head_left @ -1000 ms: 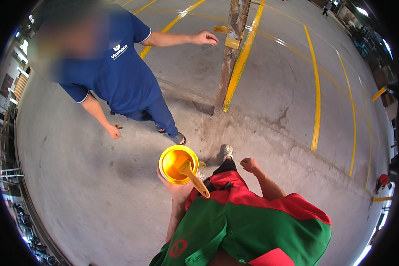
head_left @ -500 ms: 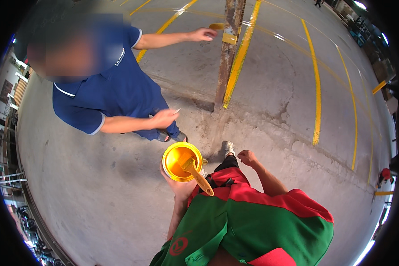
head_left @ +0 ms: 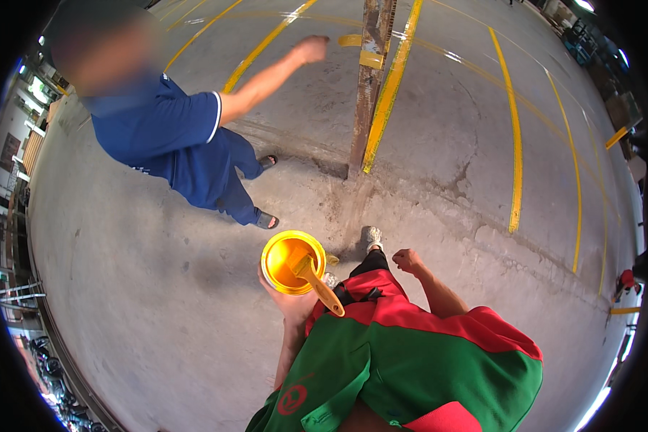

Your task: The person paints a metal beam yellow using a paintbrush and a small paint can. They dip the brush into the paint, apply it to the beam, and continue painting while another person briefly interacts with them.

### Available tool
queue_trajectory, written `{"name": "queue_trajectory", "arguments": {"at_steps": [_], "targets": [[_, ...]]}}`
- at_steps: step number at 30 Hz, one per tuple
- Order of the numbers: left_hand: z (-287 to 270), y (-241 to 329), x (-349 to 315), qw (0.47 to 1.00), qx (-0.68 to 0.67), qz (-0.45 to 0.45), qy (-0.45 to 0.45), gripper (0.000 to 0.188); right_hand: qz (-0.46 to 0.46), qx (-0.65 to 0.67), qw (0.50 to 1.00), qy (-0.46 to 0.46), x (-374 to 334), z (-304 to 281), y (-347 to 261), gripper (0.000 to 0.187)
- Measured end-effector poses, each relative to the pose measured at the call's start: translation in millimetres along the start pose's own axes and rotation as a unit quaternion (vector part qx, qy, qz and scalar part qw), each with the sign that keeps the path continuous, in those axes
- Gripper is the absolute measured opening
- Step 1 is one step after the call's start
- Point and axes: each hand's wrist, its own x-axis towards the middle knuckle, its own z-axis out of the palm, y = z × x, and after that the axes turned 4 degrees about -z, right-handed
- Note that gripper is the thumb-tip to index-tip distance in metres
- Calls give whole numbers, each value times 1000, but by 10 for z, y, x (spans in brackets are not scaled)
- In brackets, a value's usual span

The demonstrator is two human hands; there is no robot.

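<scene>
My left hand [head_left: 289,302] is wrapped around the side of an open paint can [head_left: 268,277] filled with yellow-orange paint; the can partly hides its fingers. A paintbrush [head_left: 322,289] leans in the can, its bristles toward the paint and its wooden handle sticking out over the rim toward my body. To the right, my right hand [head_left: 408,261] hangs beside my leg with its fingers curled in. Nothing shows in that hand, and it touches neither can nor brush.
A co-worker in blue [head_left: 173,147] stands ahead on the left, one arm stretched toward a rusty metal post [head_left: 367,108]. Yellow strips mark the post. Yellow lines [head_left: 515,144] run across the concrete floor [head_left: 144,309]. Dark objects [head_left: 47,360] line the far left edge.
The co-worker has turned and stepped back to the left, and the outstretched hand has moved away from the post. My hands, the can and the brush have hardly moved.
</scene>
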Motion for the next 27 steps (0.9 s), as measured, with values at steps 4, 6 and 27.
{"name": "queue_trajectory", "arguments": {"at_steps": [4,6,27], "targets": [[15,37,27,1000,25,7,0,124,-25,-36,999,17,-86,-94,-339,36],[37,57,42,1000,20,14,0,122,-137,-12,989,52,-189,-167,-686,37],[204,313,202,997,-49,21,-51,112,-210,266,939,60,-605,-581,-2060,28]]}}
